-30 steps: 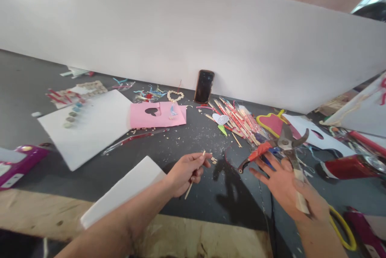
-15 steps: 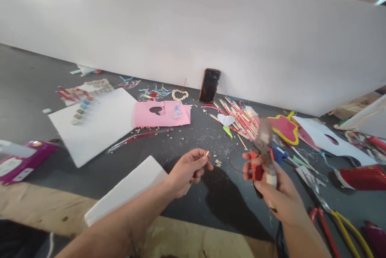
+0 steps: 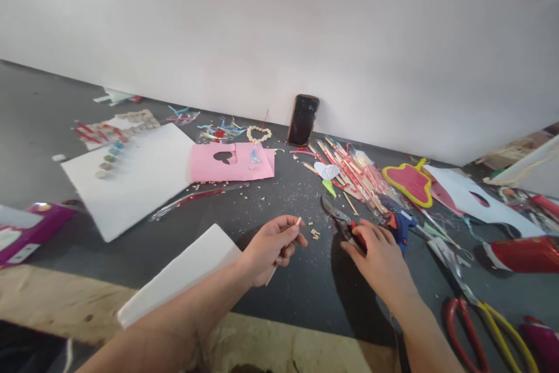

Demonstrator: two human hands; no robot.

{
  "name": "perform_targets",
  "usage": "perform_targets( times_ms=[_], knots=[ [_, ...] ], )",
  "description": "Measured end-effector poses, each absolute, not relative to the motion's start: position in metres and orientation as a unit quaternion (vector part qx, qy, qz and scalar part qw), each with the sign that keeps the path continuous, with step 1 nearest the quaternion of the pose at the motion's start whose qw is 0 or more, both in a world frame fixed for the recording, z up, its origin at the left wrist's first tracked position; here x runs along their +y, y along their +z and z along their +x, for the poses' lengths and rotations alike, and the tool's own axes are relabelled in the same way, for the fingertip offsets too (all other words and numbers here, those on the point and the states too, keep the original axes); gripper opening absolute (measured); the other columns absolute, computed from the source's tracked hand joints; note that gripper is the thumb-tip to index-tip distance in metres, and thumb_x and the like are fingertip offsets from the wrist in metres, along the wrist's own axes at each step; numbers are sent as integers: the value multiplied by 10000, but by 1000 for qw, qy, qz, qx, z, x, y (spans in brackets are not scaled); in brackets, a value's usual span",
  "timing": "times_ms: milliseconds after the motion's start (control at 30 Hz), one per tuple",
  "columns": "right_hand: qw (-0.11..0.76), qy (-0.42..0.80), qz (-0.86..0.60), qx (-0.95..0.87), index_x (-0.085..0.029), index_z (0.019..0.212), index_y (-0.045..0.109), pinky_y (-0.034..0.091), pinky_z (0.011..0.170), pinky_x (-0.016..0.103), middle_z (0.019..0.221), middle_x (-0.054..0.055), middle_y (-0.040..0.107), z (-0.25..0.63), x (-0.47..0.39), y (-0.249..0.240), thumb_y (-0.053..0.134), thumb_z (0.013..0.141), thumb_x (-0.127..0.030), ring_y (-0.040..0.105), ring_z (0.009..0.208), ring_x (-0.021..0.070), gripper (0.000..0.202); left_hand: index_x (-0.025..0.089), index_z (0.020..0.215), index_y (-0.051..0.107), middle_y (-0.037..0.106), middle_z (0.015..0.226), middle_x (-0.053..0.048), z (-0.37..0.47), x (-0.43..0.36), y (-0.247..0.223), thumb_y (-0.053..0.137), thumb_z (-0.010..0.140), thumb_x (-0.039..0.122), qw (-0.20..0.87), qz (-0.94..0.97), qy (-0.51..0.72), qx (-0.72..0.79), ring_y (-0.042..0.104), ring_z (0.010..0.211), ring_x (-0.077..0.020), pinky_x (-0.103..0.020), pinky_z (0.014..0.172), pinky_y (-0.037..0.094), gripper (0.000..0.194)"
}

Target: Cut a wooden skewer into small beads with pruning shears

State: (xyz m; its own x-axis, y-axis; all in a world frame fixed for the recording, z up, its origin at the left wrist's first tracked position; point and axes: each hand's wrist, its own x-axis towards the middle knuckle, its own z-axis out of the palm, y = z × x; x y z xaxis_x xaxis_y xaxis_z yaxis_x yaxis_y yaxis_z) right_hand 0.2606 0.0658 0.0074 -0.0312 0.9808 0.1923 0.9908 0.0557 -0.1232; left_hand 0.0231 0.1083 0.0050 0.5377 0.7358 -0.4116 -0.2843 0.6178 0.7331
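Note:
My left hand [image 3: 277,245] pinches a thin wooden stick [image 3: 299,221] between thumb and forefinger; its pale tip pokes out above and the other end shows below the palm. To the right, my right hand [image 3: 379,256] is low over the dark table, fingers around the handles of the pruning shears [image 3: 334,210]. Their blades are angled up and left, at the table surface. Several short cut pieces of stick [image 3: 314,234] lie between my hands. Behind the shears is a bundle of sticks in red paper sleeves [image 3: 345,166], with a white paper heart [image 3: 326,171] beside it.
A phone [image 3: 303,120] leans on the white board behind. Pink folded paper [image 3: 231,163] and white sheets [image 3: 131,187] lie left. At right are a blue glue gun [image 3: 404,227], scissors with red and yellow handles [image 3: 469,326] and a red tube [image 3: 524,254].
My right hand has lowered the pruning shears from in the air to the table, turning them so the blades point left. My left hand stays in place with the stick.

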Motion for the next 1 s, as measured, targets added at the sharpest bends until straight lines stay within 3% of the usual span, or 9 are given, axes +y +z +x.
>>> perform_targets(
  times_ms=[200, 333, 500, 733, 867, 1000],
  knots=[
    [123, 57, -587, -798, -217, 949, 614, 405, 856, 359, 979, 62, 640, 228, 93, 29, 441, 869, -198, 530, 949, 213, 191, 177, 922, 458, 607, 711, -23, 24, 109, 6, 580, 789, 374, 821, 308, 315, 364, 336, 414, -20, -139, 375, 171, 268],
    [105, 83, -564, -815, -228, 848, 626, 416, 767, 304, 855, 33, 640, 209, 119, 17, 489, 845, -181, 549, 844, 183, 145, 168, 920, 471, 586, 724, -12, 24, 110, 5, 584, 785, 355, 824, 304, 316, 360, 354, 429, -19, -132, 376, 188, 257],
    [107, 97, -558, -817, -203, 705, 588, 398, 750, 319, 764, 39, 613, 202, 127, 11, 492, 834, -158, 537, 790, 188, 167, 164, 917, 486, 568, 748, -6, 23, 110, 5, 594, 772, 356, 826, 305, 312, 356, 364, 441, -18, -130, 377, 193, 264],
    [187, 177, -594, -762, -229, 850, 552, 439, 672, 233, 791, -10, 626, 203, 82, 40, 430, 888, -230, 578, 730, 130, 128, 165, 897, 502, 572, 777, -9, 24, 105, 9, 627, 738, 381, 847, 308, 262, 345, 364, 435, -10, -130, 359, 151, 296],
    [294, 271, -587, -704, -228, 853, 564, 451, 706, 219, 836, 0, 620, 206, 63, 35, 476, 872, -247, 583, 773, 126, 91, 165, 884, 509, 572, 762, -6, 26, 101, 11, 628, 733, 411, 851, 323, 224, 349, 361, 418, -11, -133, 342, 140, 312],
    [324, 302, -552, -706, -225, 830, 571, 448, 760, 228, 889, 15, 607, 208, 59, 22, 479, 869, -230, 579, 840, 132, 100, 158, 859, 512, 578, 756, -6, 29, 96, 11, 629, 728, 427, 844, 341, 211, 356, 380, 404, -14, -136, 323, 181, 321]
  ],
)
